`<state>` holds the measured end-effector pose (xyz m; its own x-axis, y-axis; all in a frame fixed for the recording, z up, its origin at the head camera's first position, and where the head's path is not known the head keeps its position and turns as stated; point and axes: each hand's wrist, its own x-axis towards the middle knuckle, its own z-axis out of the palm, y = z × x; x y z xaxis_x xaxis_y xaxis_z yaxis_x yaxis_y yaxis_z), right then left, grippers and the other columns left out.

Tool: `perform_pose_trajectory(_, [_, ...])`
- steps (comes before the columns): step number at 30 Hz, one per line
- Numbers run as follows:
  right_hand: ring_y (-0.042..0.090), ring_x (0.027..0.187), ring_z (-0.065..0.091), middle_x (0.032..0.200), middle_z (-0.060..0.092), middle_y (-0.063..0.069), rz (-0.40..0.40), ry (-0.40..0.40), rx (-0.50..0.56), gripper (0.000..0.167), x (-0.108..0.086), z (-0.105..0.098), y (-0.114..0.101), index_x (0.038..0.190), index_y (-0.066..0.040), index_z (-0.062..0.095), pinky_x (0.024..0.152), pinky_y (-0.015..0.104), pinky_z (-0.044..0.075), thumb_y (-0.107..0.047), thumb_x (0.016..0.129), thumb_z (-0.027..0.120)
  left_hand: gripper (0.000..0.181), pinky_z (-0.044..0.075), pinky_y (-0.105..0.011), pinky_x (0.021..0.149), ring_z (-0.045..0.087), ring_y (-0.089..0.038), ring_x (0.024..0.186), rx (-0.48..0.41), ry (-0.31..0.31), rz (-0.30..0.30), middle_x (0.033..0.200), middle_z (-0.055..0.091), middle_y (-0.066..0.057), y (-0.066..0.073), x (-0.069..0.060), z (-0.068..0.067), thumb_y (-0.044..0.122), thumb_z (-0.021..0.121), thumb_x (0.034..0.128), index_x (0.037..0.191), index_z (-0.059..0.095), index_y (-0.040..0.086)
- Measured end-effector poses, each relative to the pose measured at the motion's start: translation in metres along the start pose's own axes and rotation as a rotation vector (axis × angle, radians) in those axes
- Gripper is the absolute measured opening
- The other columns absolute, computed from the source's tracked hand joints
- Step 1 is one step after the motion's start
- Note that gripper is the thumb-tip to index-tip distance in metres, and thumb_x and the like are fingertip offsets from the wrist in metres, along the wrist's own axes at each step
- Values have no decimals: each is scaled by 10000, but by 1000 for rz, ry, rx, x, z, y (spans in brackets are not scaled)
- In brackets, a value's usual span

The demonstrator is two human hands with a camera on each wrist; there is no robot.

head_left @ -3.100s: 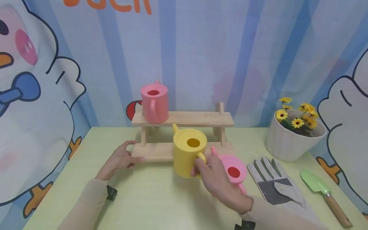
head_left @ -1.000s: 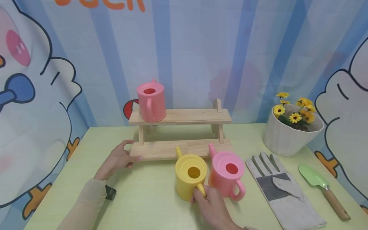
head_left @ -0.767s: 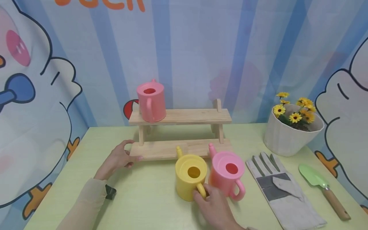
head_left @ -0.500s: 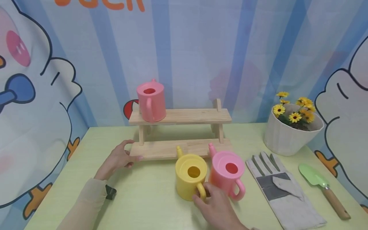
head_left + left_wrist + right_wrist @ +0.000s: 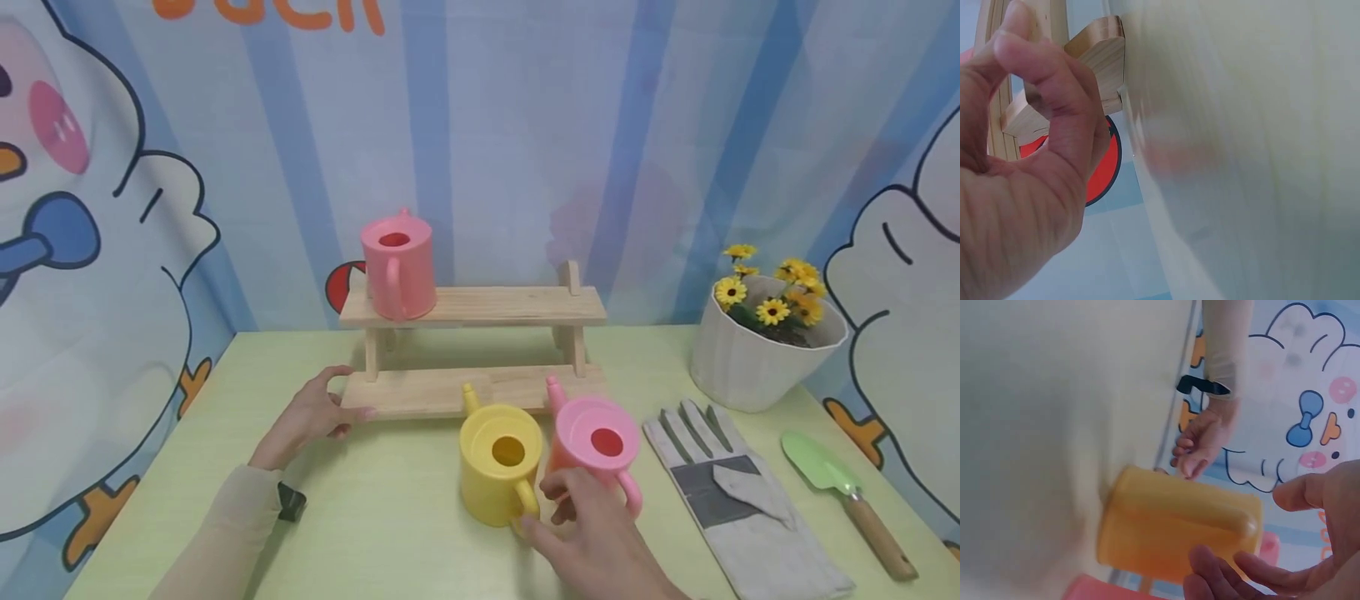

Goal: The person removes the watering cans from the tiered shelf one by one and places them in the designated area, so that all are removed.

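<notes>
Beside the loose-fingered right hand (image 5: pixel 596 537), the yellow can (image 5: pixel 486 487) seemed light, best held by handle (image 5: pixel 527 497); left hand (image 5: pixel 311 410) gripped the shelf (image 5: pixel 420 392).

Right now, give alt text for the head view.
A person's right hand hovers beside the handle of a yellow watering can on a table, next to a pink watering can. The left hand grips a wooden shelf bearing another pink can. To the right: a glove, a trowel and a flowerpot.
</notes>
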<state>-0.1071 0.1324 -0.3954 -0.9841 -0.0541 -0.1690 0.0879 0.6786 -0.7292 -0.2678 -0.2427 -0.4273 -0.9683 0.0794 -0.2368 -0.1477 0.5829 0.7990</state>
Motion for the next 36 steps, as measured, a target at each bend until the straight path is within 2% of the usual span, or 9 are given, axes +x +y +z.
perform_pose_trajectory(5, [136, 862, 596, 927, 673, -24, -66, 21, -76, 290, -1, -16, -11, 1035, -164, 705, 778, 297, 523, -300, 886, 913, 960, 492, -328, 711, 569, -161, 622, 4, 8, -6, 809, 609, -52, -1, -1, 1, 284, 868, 956, 1675, 272, 63])
perform_pose_trajectory(8, [118, 801, 586, 853, 654, -49, -137, 50, -78, 246, 0, -26, -17, 997, -179, 710, 724, 251, 509, -279, 891, 908, 954, 492, -326, 720, 571, -158, 627, 5, 10, -12, 820, 609, -50, 0, 0, 1, 291, 869, 954, 1672, 279, 76])
perform_pose_trajectory(12, [91, 770, 596, 852, 682, -54, -288, 70, -36, 233, 5, -41, -28, 1048, -144, 731, 703, 220, 516, -276, 925, 879, 949, 483, -333, 719, 560, -165, 631, -2, 9, -12, 805, 595, -46, 0, 0, 1, 295, 872, 949, 1663, 285, 83])
perform_pose_trajectory(14, [74, 796, 635, 897, 724, -41, -374, 39, 2, 270, 10, -48, -33, 1101, -101, 731, 731, 226, 544, -290, 953, 853, 956, 479, -338, 711, 554, -169, 631, -5, 7, -11, 795, 589, -46, 0, 0, 0, 299, 876, 945, 1662, 283, 80])
perform_pose_trajectory(17, [77, 867, 689, 978, 764, -17, -447, -19, 43, 329, 19, -54, -45, 1162, -76, 720, 801, 245, 576, -328, 978, 824, 946, 480, -336, 707, 552, -166, 625, -10, 7, -8, 781, 588, -40, -1, 0, 0, 296, 879, 942, 1656, 295, 82])
perform_pose_trajectory(20, [106, 935, 708, 1050, 768, 12, -450, -51, 62, 353, 29, -55, -60, 1204, -82, 710, 865, 279, 582, -350, 993, 802, 934, 485, -332, 708, 556, -162, 625, -14, 8, -10, 781, 593, -41, -1, 1, 1, 295, 879, 942, 1649, 307, 84])
perform_pose_trajectory(27, [166, 1005, 703, 1124, 749, 41, -412, -35, 96, 348, 56, -47, -99, 1221, -124, 697, 930, 355, 580, -348, 979, 810, 941, 499, -327, 692, 560, -162, 620, -33, 6, 3, 807, 607, -55, -1, 0, 1, 277, 878, 942, 1653, 297, 70])
perform_pose_trajectory(33, [189, 1100, 687, 1179, 736, 5, -399, -31, 101, 427, 83, -38, -129, 1275, -179, 671, 974, 391, 570, -430, 961, 817, 931, 486, -323, 676, 559, -151, 594, -16, 12, 16, 772, 607, -45, -2, 1, 1, 273, 876, 945, 1650, 308, 58])
perform_pose_trajectory(36, [211, 1135, 689, 1226, 731, 21, -402, -25, 124, 459, 98, -32, -143, 1286, -169, 660, 1001, 416, 579, -444, 955, 820, 938, 479, -326, 679, 560, -150, 586, -6, 14, 23, 738, 597, -34, -3, 1, 1, 280, 879, 944, 1651, 306, 50])
